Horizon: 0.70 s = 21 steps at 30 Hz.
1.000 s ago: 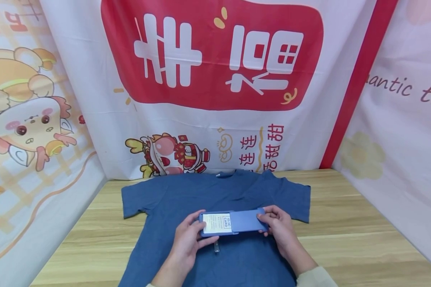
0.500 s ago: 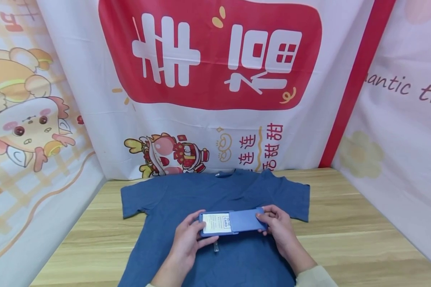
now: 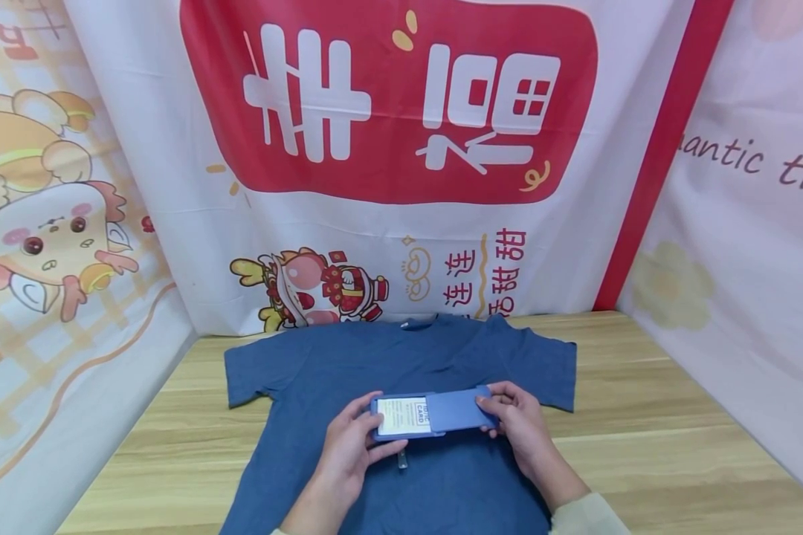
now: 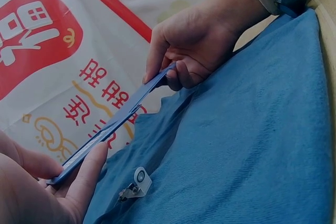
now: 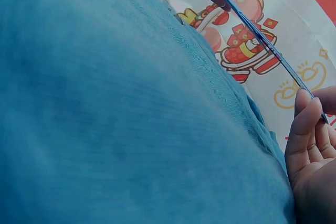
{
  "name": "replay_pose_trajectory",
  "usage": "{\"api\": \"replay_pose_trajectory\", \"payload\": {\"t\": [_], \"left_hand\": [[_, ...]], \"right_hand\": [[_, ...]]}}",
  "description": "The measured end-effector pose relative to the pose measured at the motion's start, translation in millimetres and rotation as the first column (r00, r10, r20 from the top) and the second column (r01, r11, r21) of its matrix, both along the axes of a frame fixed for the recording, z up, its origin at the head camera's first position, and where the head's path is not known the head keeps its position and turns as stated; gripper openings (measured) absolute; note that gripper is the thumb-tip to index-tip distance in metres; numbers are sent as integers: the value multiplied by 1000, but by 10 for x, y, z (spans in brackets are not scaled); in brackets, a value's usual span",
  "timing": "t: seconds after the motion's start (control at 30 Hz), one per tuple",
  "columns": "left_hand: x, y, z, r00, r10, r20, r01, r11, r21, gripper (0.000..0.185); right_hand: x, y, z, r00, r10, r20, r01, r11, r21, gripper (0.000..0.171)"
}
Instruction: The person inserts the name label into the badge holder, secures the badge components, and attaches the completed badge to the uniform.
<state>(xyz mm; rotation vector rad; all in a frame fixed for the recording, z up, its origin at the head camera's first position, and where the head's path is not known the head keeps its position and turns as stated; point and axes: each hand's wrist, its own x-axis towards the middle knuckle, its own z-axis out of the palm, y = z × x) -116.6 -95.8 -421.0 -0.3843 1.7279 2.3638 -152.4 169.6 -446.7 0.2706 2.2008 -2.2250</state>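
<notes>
As a blue fabric T-shirt (image 3: 368,357) lies across the wood-grain table (image 3: 140,438), a small clear-and-metal clip (image 4: 136,184) is seen below. Above the shirt, a flat blue rectangular card holder (image 3: 442,416) is held, long axis left-to-right, 2 ends pinched: left hand (image 3: 349,447), right hand (image 3: 520,420).

The head view is brightly, evenly lit, the left wrist's dimmer; the right wrist's blurs the near shirt (image 5: 105,114).

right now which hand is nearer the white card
Left. The left hand grips the blue holder at the end where the white card shows; the right hand pinches the holder's opposite end.
</notes>
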Motion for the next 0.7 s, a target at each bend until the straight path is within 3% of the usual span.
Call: {"api": "replay_pose_trajectory", "payload": {"t": [0.5, 0.7], "left_hand": [[-4, 38, -7, 1000, -12, 29, 11, 1000, 17, 55], [30, 66, -1, 999, -33, 15, 33, 999, 17, 56]], "right_hand": [[36, -48, 20, 999, 46, 4, -46, 998, -30, 26], [66, -110, 27, 993, 116, 17, -116, 993, -29, 24]]}}
